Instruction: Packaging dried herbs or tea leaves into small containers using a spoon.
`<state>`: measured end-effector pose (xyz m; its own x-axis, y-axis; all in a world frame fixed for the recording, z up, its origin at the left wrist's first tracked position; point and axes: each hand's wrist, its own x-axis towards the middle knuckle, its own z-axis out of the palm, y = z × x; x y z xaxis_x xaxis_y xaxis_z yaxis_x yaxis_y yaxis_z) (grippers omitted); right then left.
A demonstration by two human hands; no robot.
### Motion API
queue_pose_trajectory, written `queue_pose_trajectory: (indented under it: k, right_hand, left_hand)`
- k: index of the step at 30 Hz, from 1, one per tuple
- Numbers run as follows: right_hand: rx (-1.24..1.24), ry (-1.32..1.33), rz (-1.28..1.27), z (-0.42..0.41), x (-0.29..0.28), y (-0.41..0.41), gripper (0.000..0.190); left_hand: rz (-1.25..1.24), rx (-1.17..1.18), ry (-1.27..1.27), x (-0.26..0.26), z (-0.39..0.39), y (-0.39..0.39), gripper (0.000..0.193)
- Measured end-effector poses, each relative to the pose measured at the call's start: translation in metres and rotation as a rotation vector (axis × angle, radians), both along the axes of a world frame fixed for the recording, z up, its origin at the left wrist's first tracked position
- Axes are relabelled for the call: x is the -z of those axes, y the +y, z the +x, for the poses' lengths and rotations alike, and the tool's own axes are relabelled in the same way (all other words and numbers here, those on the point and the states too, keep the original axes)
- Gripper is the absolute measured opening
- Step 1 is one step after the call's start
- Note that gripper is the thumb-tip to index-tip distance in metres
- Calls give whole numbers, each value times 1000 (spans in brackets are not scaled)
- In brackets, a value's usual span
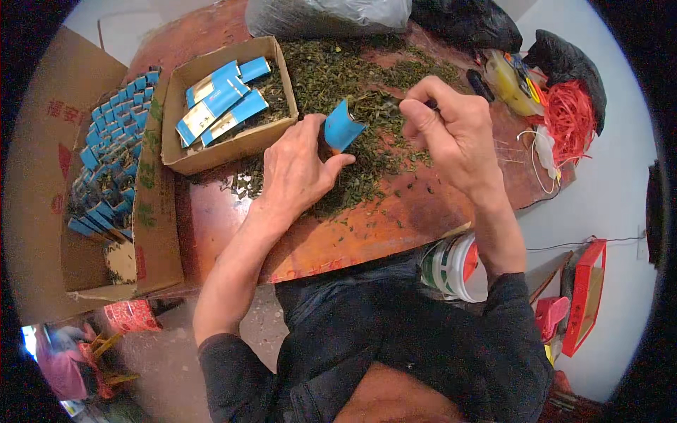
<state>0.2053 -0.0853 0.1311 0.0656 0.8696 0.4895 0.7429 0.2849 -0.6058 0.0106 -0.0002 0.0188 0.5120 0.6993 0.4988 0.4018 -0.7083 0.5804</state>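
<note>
My left hand [293, 169] grips a small blue paper packet [342, 127] upright, just above a spread of loose dried leaves [365, 174]. The packet's top edge curves, and my fingers hide its lower part. To the right, my right hand [449, 132] is raised over the leaves with its fingers curled. A small dark object [431, 103] shows between its thumb and forefinger; most of it is hidden, so I cannot tell what it is. The two hands are apart. Left of my left hand, a shallow cardboard box [232, 153] holds several flat blue and cream packets [214, 106] over more leaves.
A tall cardboard carton [153, 211] packed with blue packets [119, 119] stands at the left. Plastic bags [328, 16] line the table's [328, 259] far side. Red plastic strips [568, 116] lie at the right. A white bucket [449, 267] stands below the front edge.
</note>
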Motion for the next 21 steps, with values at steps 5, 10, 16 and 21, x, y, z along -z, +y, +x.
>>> queue_pose_trajectory:
  k: [5, 10, 16, 21]
  right_hand:
    - [-90, -377, 73, -1, -3, 3, 8]
    - [-150, -487, 180, -5, -2, 3, 6]
    - [-138, -527, 243, 0, -3, -2, 5]
    - [8, -423, 260, 20, 16, 0, 4]
  left_hand:
    - [-17, 2, 30, -2, 1, -1, 55]
    - [15, -1, 18, 0, 0, 0, 59]
    - [-30, -2, 27, 0, 1, 0, 64]
    - [-6, 7, 8, 0, -1, 1, 55]
